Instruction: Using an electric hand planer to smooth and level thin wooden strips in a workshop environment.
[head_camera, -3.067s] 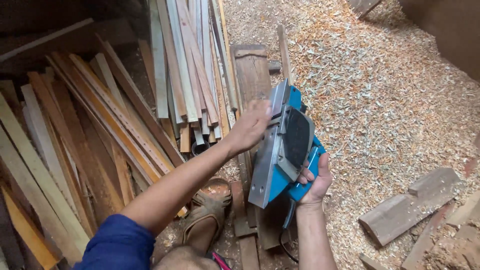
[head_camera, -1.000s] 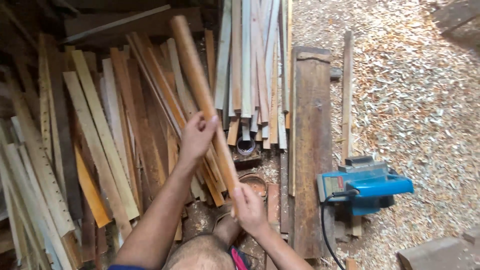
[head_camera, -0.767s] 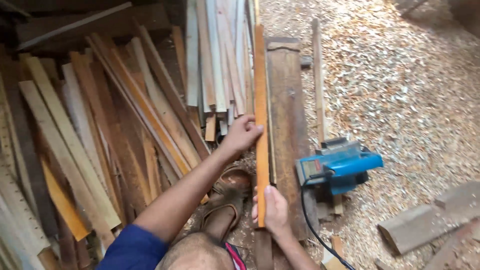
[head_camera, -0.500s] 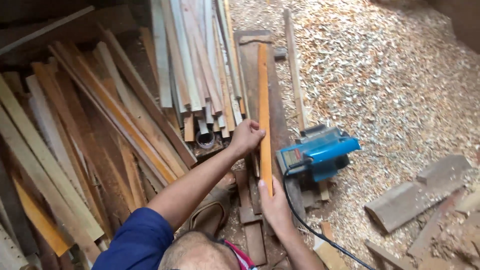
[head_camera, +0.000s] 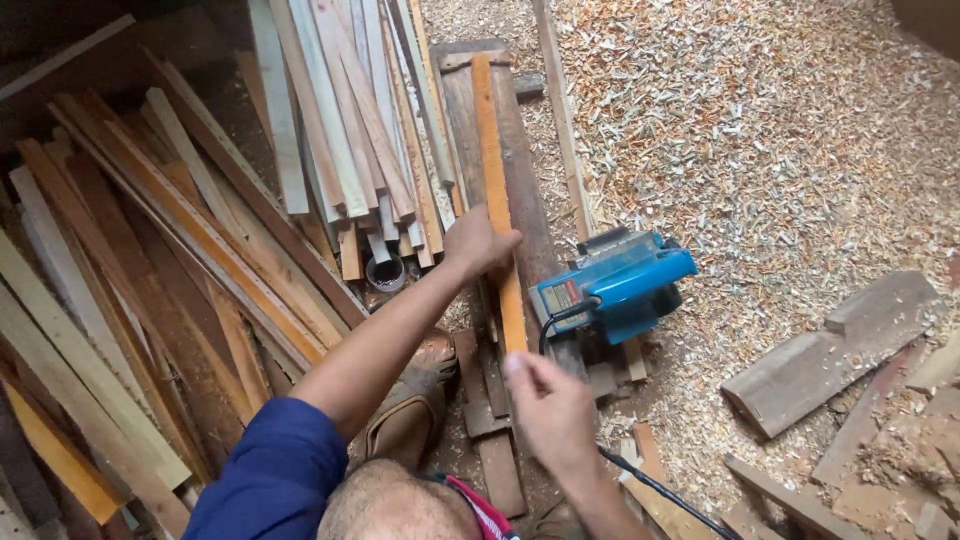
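Observation:
A long orange wooden strip (head_camera: 492, 180) lies lengthwise on a dark plank (head_camera: 528, 215) on the floor. My left hand (head_camera: 476, 243) rests on the strip near its middle, fingers pressed over it. Closer to me, my right hand (head_camera: 553, 410) hovers blurred just off the strip's near end, fingers loosely curled and holding nothing. A blue electric planer (head_camera: 612, 285) sits on the floor just right of the plank, its black cord (head_camera: 660, 490) running toward me.
Piles of wooden slats (head_camera: 150, 270) lean at the left and more slats (head_camera: 350, 120) at the top. Wood shavings (head_camera: 780, 150) cover the floor at the right. Thick offcut blocks (head_camera: 825, 350) lie at the right. My sandalled foot (head_camera: 410, 400) is below my left arm.
I put the planer down at the right, lifted a strip from the pile and laid it on the plank. My right hand has since come off the strip's near end.

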